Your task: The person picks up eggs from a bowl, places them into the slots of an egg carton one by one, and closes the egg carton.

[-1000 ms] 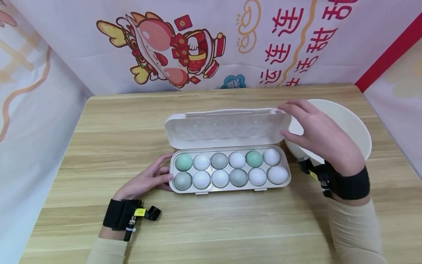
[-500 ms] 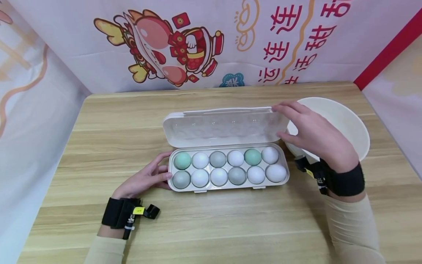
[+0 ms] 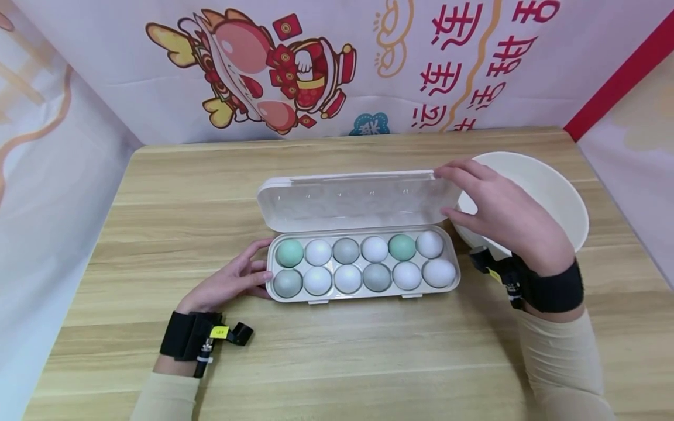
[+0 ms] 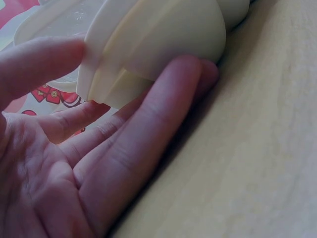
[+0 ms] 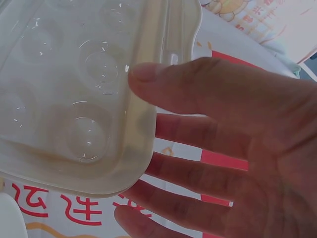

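A long white plastic egg box [image 3: 363, 297] sits on the table with its lid [image 3: 347, 204] raised along the far side. Two rows of eggs fill its cups: white eggs [image 3: 348, 279], grey eggs [image 3: 377, 277] and green eggs [image 3: 402, 247]. My left hand [image 3: 231, 282] grips the box's left end; in the left wrist view its thumb [image 4: 42, 64] lies on the rim and other fingers reach under the box. My right hand [image 3: 505, 213] holds the lid by its right end. In the right wrist view, the thumb [image 5: 168, 87] is on the lid's inner edge and the fingers pass behind it.
A large white bowl [image 3: 563, 193] stands at the table's right, partly behind my right hand and wrist. The wooden table [image 3: 337, 362] ends at a printed cloth backdrop [image 3: 116, 35], which also rises on both sides.
My right hand has slid slightly left along the lid's right end. My left hand keeps its grip on the box, and the lid stays raised. The head view has shifted a little.
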`<control>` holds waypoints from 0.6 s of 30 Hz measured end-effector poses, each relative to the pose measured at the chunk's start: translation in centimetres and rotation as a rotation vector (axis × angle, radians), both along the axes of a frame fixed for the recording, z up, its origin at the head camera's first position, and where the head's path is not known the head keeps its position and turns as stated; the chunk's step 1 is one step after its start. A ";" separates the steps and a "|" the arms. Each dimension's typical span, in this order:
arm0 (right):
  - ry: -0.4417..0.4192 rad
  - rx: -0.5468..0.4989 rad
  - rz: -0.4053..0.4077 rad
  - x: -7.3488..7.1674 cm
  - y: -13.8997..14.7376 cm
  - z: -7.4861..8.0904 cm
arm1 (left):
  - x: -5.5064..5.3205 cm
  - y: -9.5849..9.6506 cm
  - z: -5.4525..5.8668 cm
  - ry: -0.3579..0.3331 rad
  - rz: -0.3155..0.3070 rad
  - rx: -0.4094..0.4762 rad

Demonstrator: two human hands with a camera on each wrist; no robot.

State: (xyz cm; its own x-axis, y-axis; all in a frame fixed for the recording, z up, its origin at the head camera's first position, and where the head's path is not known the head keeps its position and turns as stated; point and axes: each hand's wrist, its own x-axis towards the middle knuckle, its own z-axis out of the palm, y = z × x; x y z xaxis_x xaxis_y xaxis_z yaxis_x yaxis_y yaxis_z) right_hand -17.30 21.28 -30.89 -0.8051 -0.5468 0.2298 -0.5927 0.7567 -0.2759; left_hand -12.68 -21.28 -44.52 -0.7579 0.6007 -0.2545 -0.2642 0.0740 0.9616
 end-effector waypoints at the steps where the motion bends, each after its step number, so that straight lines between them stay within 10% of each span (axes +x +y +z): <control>1: 0.007 -0.003 0.006 0.0 0.0 0.0 | 0.0 0.0 0.0 0.000 0.001 -0.002; 18: 0.050 0.004 0.006 0.7 0.0 0.2 | 0.0 0.1 0.0 -0.003 0.006 0.017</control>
State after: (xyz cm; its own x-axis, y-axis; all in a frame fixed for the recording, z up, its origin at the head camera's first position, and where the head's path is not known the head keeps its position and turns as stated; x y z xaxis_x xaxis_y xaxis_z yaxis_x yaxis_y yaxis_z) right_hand -16.56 21.26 -30.71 -0.7897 -0.5524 0.2670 -0.6099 0.7544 -0.2429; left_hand -12.65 -21.17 -44.57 -0.7606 0.6008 -0.2462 -0.2671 0.0562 0.9620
